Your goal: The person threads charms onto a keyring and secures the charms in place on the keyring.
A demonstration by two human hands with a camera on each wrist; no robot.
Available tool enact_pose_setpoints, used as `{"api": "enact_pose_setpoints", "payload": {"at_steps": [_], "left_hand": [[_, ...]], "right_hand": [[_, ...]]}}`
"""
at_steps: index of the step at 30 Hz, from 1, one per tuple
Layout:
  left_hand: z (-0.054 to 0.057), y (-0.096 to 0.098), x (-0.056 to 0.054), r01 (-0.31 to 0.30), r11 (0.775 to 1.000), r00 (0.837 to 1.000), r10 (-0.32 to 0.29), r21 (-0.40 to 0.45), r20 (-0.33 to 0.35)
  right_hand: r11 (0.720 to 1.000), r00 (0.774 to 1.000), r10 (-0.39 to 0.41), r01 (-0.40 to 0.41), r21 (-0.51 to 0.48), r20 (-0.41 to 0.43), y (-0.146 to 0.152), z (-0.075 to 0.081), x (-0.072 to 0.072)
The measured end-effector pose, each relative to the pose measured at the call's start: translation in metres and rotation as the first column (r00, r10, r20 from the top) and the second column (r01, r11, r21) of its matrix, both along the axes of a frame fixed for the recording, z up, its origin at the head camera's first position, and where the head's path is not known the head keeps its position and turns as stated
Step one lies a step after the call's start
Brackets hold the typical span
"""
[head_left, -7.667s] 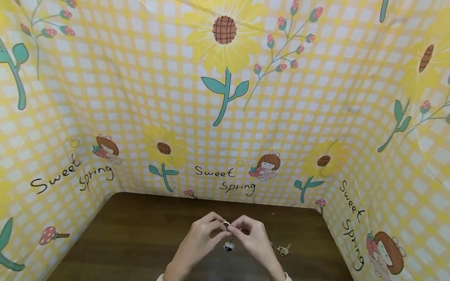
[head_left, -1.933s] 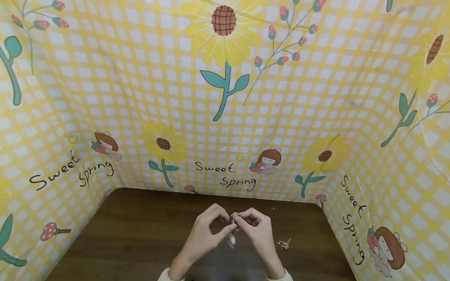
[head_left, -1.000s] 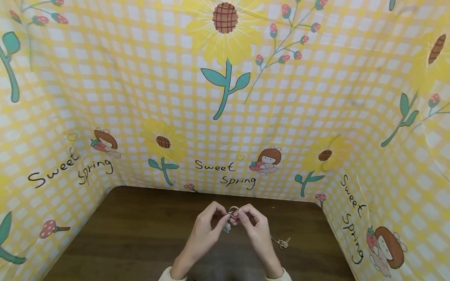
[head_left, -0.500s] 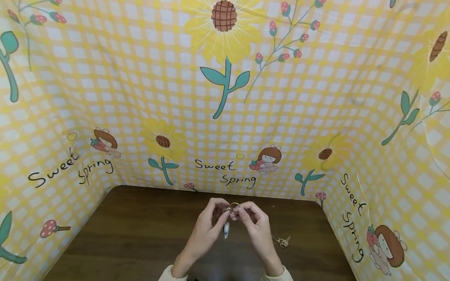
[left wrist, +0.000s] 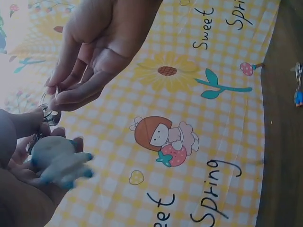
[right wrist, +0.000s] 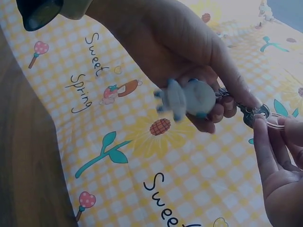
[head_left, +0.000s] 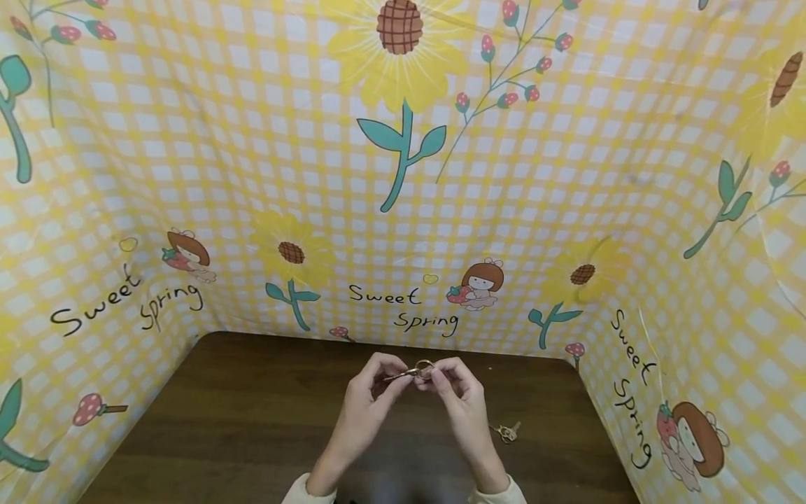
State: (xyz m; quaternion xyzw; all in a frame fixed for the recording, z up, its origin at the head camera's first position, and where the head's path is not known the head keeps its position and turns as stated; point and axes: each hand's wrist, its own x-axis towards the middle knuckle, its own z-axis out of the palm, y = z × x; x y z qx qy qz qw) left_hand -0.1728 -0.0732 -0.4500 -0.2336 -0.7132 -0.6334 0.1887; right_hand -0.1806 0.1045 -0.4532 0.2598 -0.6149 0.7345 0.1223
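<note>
My left hand pinches the metal clasp of a keychain between thumb and fingers. A white figurine charm with blue feet hangs on that clasp's short chain, against the left palm; in the head view it is hidden. My right hand pinches a gold-coloured split ring with thumb and fingertips. Ring and clasp meet between the two hands, above the table; whether they are linked I cannot tell. The charm also shows in the left wrist view, a little blurred.
A small bunch of keys lies on the dark wooden table, right of my right hand. At the right edge of the left wrist view a small blue charm lies on the table. Checked yellow cloth walls in the back and sides.
Earlier the charm dangled below my hands; now it is drawn up into the left palm. The ring has turned to show its loop, and both hands have risen slightly in the head view.
</note>
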Motion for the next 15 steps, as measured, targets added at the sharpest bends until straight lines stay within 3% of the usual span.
{"api": "enact_pose_setpoints", "payload": {"at_steps": [9, 12, 15], "left_hand": [[0.0016, -0.0017, -0.0021, -0.105, 0.994, 0.987, 0.099, -0.038, -0.123], [0.0031, -0.0011, -0.0019, -0.138, 0.99, 0.985, 0.135, -0.026, -0.105], [0.0044, 0.0, -0.0009, -0.166, 0.986, 0.985, 0.166, -0.019, -0.04]], "right_hand": [[0.997, 0.998, -0.05, 0.048, 0.066, 0.024, 0.0009, 0.0035, -0.0006], [0.997, 0.998, -0.056, 0.055, 0.053, 0.02, 0.001, 0.0047, -0.0011], [0.999, 0.999, -0.037, 0.037, 0.015, 0.009, 0.0001, 0.0048, -0.0022]]}}
